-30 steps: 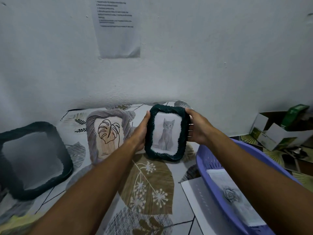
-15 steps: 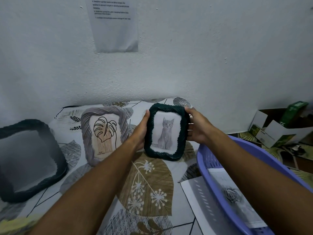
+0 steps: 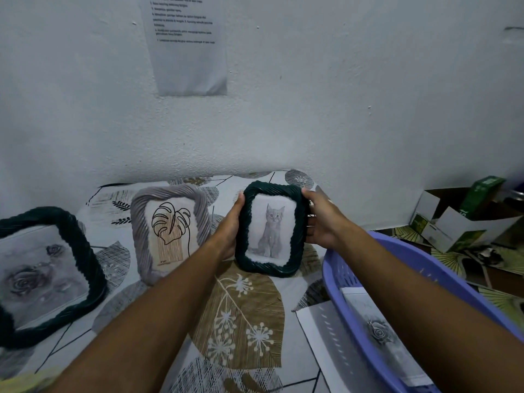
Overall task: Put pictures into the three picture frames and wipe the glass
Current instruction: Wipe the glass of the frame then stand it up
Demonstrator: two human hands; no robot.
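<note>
The small dark green frame point(image 3: 271, 228) with the grey kitten picture stands upright, long axis vertical, its lower edge on the leaf-patterned surface point(image 3: 243, 313), gripped between both hands: left hand point(image 3: 230, 231) curled round its left side, right hand point(image 3: 320, 222) round its right, equally near

I judge this a room in a home: a leaf-patterned table covering point(image 3: 241, 313) against a rough white wall point(image 3: 340, 109), a taped instruction sheet point(image 3: 188, 46), a purple plastic basket point(image 3: 334, 268), opened cardboard boxes point(image 3: 453, 222) beside it
</note>
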